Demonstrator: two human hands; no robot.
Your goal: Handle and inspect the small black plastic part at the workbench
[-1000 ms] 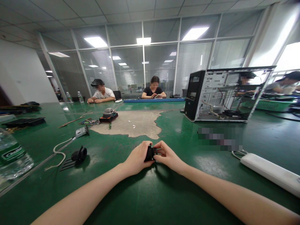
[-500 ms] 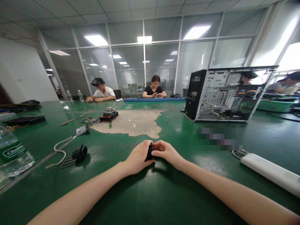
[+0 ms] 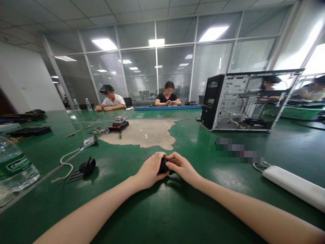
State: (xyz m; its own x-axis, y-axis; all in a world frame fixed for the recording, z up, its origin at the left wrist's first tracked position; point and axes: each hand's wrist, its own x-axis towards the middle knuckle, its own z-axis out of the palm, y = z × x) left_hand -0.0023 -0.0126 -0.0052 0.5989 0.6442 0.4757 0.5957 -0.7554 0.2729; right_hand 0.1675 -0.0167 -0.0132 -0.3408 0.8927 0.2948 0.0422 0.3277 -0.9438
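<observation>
A small black part (image 3: pixel 163 165) is between my two hands, just above the green table (image 3: pixel 152 210). My left hand (image 3: pixel 151 169) is wrapped round it from the left, with the palm side hidden. From the right, the thumb and forefinger of my right hand (image 3: pixel 180 166) pinch its edge. Fingers cover much of the part, so its full shape cannot be made out. Off to the left on the table lies another black plastic piece (image 3: pixel 87 165) with a round end and several thin prongs.
An open computer case (image 3: pixel 213 101) stands at the back right, a white power strip (image 3: pixel 291 181) nearer. On the left are a water bottle (image 3: pixel 17 166), a cable with a metal bracket (image 3: pixel 89 141) and a red-black device (image 3: pixel 118 126). People sit across the table.
My right thumb and fingers have shifted slightly on the black part. The whole view has moved a little; my left hand keeps its hold.
</observation>
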